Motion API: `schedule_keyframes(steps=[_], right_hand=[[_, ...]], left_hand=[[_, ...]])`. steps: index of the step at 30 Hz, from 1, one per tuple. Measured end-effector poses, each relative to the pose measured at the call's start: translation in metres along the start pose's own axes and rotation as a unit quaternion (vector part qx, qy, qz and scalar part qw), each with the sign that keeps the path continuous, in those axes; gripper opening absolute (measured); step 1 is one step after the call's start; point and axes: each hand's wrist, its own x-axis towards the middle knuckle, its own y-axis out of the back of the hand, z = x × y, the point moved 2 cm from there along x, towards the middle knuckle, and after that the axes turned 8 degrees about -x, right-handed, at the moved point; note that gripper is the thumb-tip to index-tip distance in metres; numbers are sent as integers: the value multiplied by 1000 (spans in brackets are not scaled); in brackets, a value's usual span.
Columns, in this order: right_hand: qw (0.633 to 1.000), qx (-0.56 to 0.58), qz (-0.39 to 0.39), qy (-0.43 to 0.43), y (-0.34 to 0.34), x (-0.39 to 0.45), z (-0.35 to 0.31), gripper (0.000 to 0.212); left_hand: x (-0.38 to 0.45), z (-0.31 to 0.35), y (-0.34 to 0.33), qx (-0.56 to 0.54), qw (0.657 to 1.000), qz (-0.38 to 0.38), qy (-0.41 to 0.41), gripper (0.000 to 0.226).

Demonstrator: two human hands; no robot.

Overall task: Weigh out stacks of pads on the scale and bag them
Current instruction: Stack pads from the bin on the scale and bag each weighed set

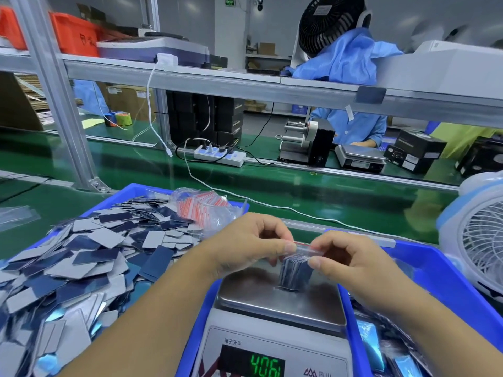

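Observation:
A small clear zip bag [306, 247] with a red strip along its top holds a stack of dark blue pads [295, 273]. The bagged stack stands on the steel pan of the scale [258, 297], whose green display [265, 365] reads 406. My left hand [245, 244] pinches the left end of the bag's top edge. My right hand [345, 257] pinches the right end of the same edge. Both hands hover just above the pan.
A blue bin [119, 195] at left is heaped with loose grey and blue pads [81, 265], and a bundle of empty red-strip bags [206, 206] lies at its far side. Another blue bin [441, 273] at right holds filled bags. A white fan [479, 240] stands far right. A person works across the green belt.

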Motion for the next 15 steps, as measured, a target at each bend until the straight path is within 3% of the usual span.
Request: schedule_keyframes(steps=[3,6,10,15], right_hand=[[999,4,26,-28,-2,3,2,23],[995,8,42,-94,-6,5,7,22],[975,-191,48,-103,-11,4,10,17],[962,-248,90,-74,-3,3,6,18]], left_hand=[[1,1,3,34,999,31,16,8],[3,6,18,72,986,153,-8,14],[5,6,39,97,956,278,-11,19],[7,-5,49,167,935,309,40,16]])
